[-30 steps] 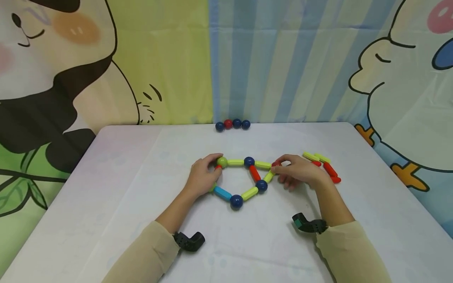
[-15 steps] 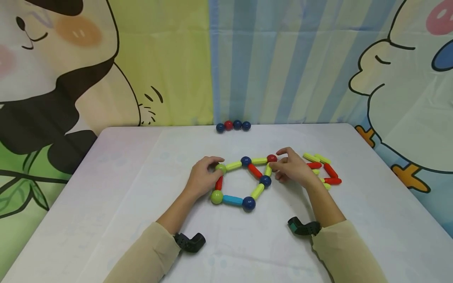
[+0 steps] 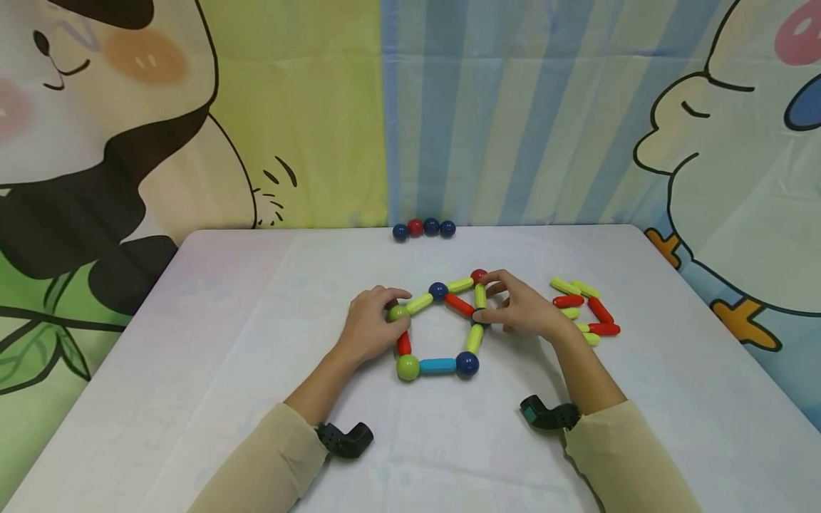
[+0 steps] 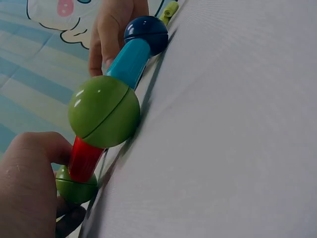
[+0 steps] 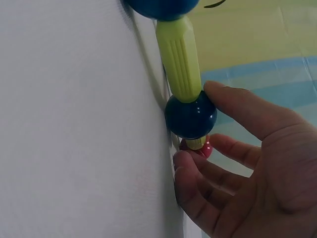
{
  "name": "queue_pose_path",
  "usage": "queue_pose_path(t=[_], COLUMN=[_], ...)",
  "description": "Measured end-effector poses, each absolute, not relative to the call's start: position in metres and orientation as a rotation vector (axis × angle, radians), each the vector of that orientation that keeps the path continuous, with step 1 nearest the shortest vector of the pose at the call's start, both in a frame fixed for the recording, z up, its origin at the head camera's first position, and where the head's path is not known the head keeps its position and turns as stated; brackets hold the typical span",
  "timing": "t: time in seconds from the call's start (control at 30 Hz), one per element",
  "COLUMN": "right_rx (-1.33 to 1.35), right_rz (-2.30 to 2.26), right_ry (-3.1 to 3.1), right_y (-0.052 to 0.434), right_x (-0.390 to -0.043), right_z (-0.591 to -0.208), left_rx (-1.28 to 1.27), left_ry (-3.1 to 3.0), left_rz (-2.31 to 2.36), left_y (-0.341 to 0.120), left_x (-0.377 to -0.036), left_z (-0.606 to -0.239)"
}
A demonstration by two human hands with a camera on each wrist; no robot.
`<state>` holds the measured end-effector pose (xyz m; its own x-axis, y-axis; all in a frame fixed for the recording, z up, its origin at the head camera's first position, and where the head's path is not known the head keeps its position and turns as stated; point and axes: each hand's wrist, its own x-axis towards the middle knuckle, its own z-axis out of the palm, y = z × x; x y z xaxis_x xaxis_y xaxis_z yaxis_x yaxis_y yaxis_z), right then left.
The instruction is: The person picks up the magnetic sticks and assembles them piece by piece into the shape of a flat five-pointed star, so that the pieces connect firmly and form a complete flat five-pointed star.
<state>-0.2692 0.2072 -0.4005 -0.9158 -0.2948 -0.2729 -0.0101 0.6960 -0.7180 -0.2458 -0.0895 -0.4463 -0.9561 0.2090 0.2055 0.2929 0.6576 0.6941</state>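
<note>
A flat frame of coloured rods and balls [image 3: 438,365] lies mid-table on the white table [image 3: 224,342]. My left hand [image 3: 393,308] pinches the upper green ball [image 3: 398,312] at the frame's left corner; a red rod [image 4: 84,158] runs from it to the lower green ball [image 4: 104,111]. My right hand [image 3: 485,298] grips the frame's right corner: the thumb presses the dark blue ball [image 5: 190,115] and the fingers curl by the red ball [image 5: 198,148]. A yellow-green rod [image 5: 179,59] leads on from that blue ball.
A row of several loose balls [image 3: 423,229], blue and red, sits at the table's far edge. Loose red and yellow-green rods [image 3: 584,310] lie just right of my right hand. A cartoon cloth backdrop [image 3: 513,107] hangs behind the table.
The frame has been pushed into a more upright five-sided shape. Its bottom blue rod swung level, the red ball corner moved left and up, and my right hand followed it left.
</note>
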Motion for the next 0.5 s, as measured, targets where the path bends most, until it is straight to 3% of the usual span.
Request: queue_pose_path(t=[0.5], right_rx=[-0.213], right_rz=[-1.187], right_ry=[2.576], right_y=[0.2043], right_x=[-0.27], right_z=[-0.4046], left_rx=[-0.562], left_ry=[-2.795], left_rz=[-1.028], left_y=[-0.0898], left_x=[-0.2466], left_z=[-0.4473])
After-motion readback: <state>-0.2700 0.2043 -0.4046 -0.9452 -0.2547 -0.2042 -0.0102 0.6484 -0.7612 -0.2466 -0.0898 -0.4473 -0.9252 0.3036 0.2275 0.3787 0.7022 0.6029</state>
